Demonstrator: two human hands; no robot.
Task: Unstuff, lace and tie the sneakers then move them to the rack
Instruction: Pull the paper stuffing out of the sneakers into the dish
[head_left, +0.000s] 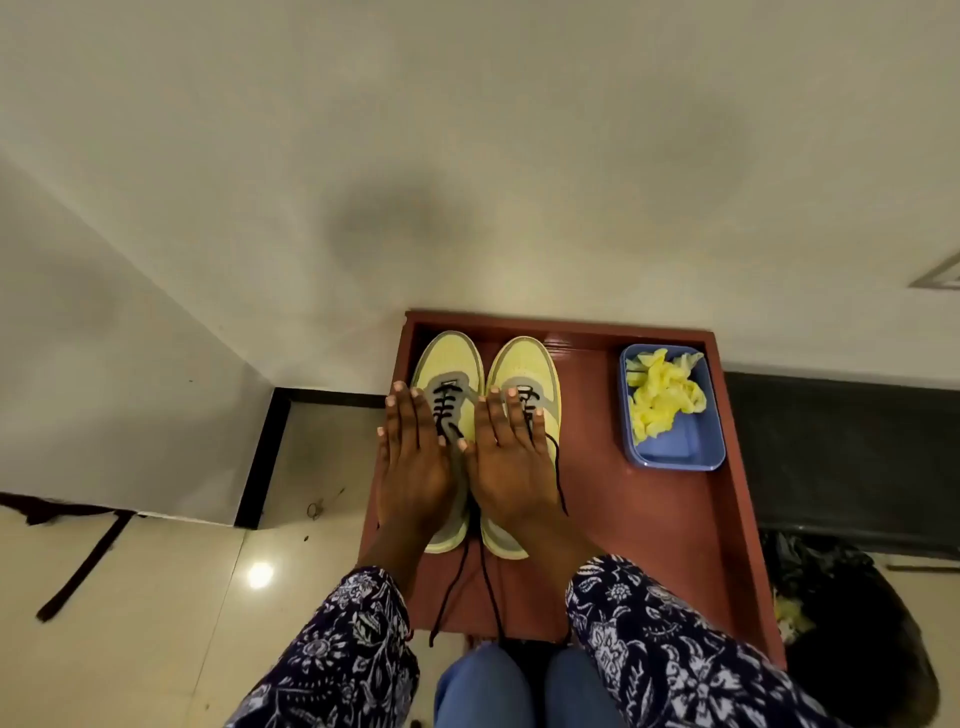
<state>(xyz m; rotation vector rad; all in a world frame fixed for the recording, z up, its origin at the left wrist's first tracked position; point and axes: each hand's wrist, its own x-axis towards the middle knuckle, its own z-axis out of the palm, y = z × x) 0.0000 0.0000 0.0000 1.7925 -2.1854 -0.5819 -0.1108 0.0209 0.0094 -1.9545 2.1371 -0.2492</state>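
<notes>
**Both hands flat on the yellow sneakers**

Your left hand (410, 457) lies palm down on the left sneaker (451, 364), fingers straight and close together, pointing toward 12 o'clock. It grips nothing; the fingertips reach beside the grey lace panel. Your right hand (506, 457) lies the same way on the right sneaker (524, 364), fingers straight, the outer ones slightly spread over the laces. It too holds nothing.

The two sneakers stand side by side, touching or nearly so, toes toward 12 o'clock, at the 10 o'clock part of the red-brown tabletop (649, 519). Their toes sit close to the raised rim at the far edge. Both are threaded with black laces (444, 410) across the grey panels. The laces are not tied: loose ends trail toward 6 o'clock between the heels and hang past the near edge of the tabletop, and another loose end (560, 478) curls out at 3 o'clock of your right hand.

At 2 o'clock on the tabletop, well apart from the sneakers, sits a blue tray (675, 452). Crumpled yellow paper (662, 402) fills its far half.

Your patterned sleeves (649, 649) enter from 6 o'clock, with blue-jeaned knees (483, 691) between them. The tabletop stands against a pale wall (467, 156), and a glossy tiled floor (130, 597) shows at 8 o'clock.
</notes>
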